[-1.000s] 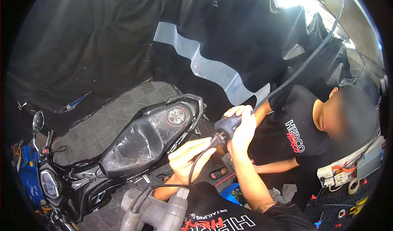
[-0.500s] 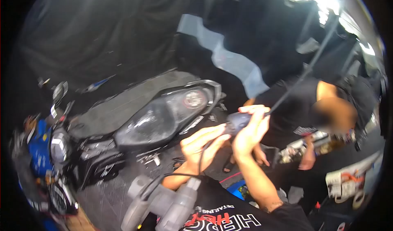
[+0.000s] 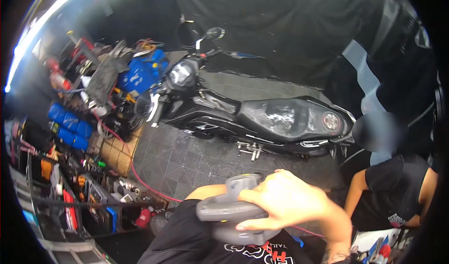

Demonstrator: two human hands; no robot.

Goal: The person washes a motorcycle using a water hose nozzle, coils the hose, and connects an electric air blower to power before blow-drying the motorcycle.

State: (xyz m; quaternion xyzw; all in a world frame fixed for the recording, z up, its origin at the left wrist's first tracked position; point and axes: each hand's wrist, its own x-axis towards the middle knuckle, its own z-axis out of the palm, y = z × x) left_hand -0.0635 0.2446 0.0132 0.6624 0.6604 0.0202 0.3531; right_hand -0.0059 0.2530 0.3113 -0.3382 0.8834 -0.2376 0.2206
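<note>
Grey device [image 3: 227,211] sits at the lower centre of the head view, before the wearer's black shirt [image 3: 182,238]. The right hand [image 3: 292,201] lies half-open across its right side; whether it grips is unclear. The left hand is hidden, its state untellable. Centre: a black motorcycle [image 3: 276,116]. Lower right: another person [image 3: 395,182].

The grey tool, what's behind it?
Behind the grey tool you can see part of a black shirt with white and red letters, and the left forearm. The tool and right hand cover the rest, so the left hand can't be seen.
</note>
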